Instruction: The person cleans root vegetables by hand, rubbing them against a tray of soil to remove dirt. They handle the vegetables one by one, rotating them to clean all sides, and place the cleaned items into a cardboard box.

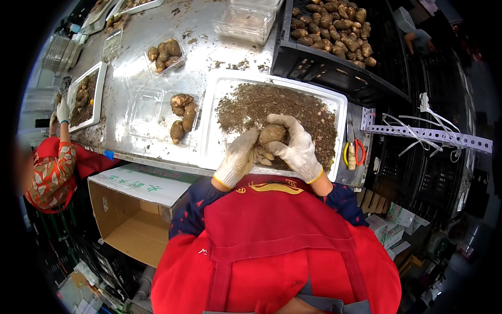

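Observation:
Both my hands wear off-white work gloves and meet over a white foam tray [207, 125] strewn with brown soil and peel scraps [293, 99]. Between them is a round brown taro [272, 135]. My right hand [299, 146] curls around its top and right side with thumb and fingers. From the lower left, my left hand [241, 154] presses against the same taro, its fingertips partly hidden beneath it. Left of the tray, a hinged clear plastic box [149, 118] lies unfolded, with several taros [183, 107] in its right half.
A black crate [334, 70] heaped with taros stands at the back right. Another clear box holds taros [166, 54]; stacked clear boxes [244, 23] sit behind. Scissors [360, 153] and a wooden-handled knife [351, 157] lie right of the tray. At far left, a co-worker's gloved hand [63, 110] nears another tray [97, 97].

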Action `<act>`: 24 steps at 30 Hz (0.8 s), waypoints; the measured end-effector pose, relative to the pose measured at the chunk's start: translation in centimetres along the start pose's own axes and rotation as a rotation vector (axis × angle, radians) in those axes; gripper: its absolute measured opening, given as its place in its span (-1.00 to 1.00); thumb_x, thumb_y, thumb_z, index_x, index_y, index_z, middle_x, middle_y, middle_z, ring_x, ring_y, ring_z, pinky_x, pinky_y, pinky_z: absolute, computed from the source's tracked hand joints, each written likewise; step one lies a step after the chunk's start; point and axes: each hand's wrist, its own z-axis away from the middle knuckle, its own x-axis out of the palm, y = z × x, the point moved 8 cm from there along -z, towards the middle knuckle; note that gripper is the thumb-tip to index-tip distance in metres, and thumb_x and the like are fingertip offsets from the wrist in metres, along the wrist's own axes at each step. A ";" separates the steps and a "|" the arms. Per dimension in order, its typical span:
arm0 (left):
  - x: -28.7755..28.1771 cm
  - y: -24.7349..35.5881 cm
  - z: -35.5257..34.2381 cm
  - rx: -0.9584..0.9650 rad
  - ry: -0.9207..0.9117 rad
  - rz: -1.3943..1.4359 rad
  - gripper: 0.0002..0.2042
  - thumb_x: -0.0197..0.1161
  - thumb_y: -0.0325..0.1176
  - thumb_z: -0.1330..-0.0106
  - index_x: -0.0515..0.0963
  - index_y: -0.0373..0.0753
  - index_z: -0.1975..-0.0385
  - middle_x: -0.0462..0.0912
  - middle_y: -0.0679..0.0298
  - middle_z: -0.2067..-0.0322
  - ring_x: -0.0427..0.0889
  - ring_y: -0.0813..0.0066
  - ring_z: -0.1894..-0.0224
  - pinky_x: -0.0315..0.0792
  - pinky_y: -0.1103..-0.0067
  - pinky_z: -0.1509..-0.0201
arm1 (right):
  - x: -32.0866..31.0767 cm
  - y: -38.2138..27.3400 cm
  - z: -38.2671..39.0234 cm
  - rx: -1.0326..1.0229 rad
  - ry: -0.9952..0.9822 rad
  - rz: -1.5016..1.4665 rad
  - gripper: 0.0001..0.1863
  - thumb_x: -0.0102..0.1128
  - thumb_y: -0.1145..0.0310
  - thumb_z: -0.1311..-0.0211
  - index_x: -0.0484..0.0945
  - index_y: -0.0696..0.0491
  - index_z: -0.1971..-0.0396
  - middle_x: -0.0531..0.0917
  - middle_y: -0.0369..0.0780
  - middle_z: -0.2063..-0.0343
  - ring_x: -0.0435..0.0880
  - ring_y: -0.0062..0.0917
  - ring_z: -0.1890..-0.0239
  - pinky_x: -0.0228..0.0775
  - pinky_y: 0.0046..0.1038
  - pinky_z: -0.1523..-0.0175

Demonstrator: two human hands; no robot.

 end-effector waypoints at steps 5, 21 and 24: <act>2.3 0.2 -0.4 0.082 -0.065 -0.005 -0.46 0.12 -0.04 -0.50 0.30 -0.36 -0.24 0.59 0.13 0.04 0.69 0.39 0.22 0.62 0.52 0.17 | -0.1 -0.1 0.4 0.020 -0.010 -0.240 -0.39 0.16 -0.09 -0.36 0.50 0.12 -0.16 0.68 -0.08 0.09 0.66 -0.29 -0.03 0.46 -0.37 -0.15; 3.6 3.7 1.2 0.199 0.129 -0.451 -0.59 0.16 -0.26 -0.44 0.36 -0.40 -0.16 0.62 0.12 0.06 0.64 0.51 0.19 0.59 0.62 0.21 | -1.4 -2.3 1.2 0.216 0.059 0.059 -0.60 0.23 0.47 -0.16 0.62 0.12 -0.05 0.69 -0.16 0.09 0.68 -0.49 0.06 0.52 -0.48 -0.06; 3.3 3.5 1.4 0.314 0.123 -0.599 -0.60 0.16 -0.24 -0.45 0.36 -0.41 -0.12 0.63 0.11 0.08 0.63 0.55 0.23 0.58 0.64 0.23 | -1.2 -2.8 1.1 0.163 0.047 0.159 -0.62 0.21 0.49 -0.16 0.63 0.13 -0.02 0.72 -0.17 0.14 0.70 -0.54 0.10 0.55 -0.50 -0.01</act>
